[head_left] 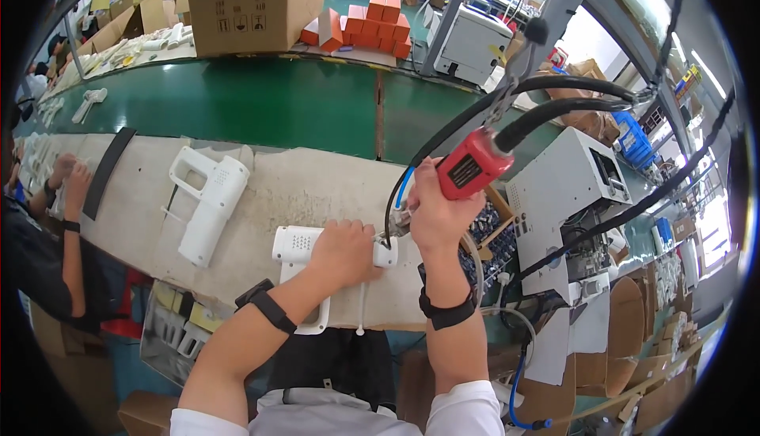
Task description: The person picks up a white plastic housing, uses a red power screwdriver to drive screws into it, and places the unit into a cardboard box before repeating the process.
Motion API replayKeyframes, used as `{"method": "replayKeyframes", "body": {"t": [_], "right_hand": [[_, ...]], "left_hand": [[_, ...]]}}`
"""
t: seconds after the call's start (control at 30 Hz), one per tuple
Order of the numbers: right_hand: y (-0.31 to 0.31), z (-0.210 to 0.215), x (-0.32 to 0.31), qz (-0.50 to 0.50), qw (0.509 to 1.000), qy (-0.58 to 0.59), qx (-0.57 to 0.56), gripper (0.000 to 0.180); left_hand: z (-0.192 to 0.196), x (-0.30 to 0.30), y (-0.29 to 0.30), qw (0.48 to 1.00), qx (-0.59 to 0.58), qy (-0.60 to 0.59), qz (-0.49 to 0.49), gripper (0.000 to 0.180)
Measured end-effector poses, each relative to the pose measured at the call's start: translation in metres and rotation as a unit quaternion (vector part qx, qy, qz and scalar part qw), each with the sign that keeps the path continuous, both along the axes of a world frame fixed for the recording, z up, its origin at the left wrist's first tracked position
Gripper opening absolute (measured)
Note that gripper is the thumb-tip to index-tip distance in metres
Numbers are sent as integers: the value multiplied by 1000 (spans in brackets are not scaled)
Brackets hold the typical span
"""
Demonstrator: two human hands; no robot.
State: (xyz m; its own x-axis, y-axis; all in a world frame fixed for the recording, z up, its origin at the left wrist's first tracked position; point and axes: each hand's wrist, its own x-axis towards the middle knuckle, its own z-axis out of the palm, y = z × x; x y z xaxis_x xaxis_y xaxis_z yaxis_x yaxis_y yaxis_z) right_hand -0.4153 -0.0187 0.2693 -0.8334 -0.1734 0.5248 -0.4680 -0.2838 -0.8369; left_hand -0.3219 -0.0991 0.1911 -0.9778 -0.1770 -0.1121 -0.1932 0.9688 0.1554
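My right hand (440,213) is wrapped around a red electric screwdriver (478,162), which hangs from a chain and has a thick black cable. Its metal nose points down and left, at the right end of a white gun-shaped plastic housing (296,241). Pressing that housing onto the worktop (317,191), my left hand (345,251) lies closed over its body; its fingertips are close to the screwdriver's nose. The exact contact of the bit is hidden. From the housing a thin white cord (362,309) hangs down. To the left lies a second white housing (215,202).
A green conveyor belt (261,104) runs behind the worktop. Right of my right hand sit a bin of small dark parts (492,250) and a white machine (554,199). At left, a co-worker's hands (73,176) work beside a dark strip (109,173). A large carton (257,9) stands beyond.
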Motion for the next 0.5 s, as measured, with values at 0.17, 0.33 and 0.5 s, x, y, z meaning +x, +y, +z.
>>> {"method": "replayKeyframes", "body": {"t": [0.17, 0.33, 0.5], "right_hand": [[7, -3, 6, -25, 999, 12, -37, 8], [44, 68, 53, -4, 997, -16, -79, 5], [42, 55, 54, 21, 999, -11, -47, 8]], "left_hand": [[-6, 1, 0, 1000, 22, 20, -6, 71], [-7, -1, 0, 999, 3, 46, 4, 57], [-14, 0, -5, 999, 10, 46, 3, 58]]}}
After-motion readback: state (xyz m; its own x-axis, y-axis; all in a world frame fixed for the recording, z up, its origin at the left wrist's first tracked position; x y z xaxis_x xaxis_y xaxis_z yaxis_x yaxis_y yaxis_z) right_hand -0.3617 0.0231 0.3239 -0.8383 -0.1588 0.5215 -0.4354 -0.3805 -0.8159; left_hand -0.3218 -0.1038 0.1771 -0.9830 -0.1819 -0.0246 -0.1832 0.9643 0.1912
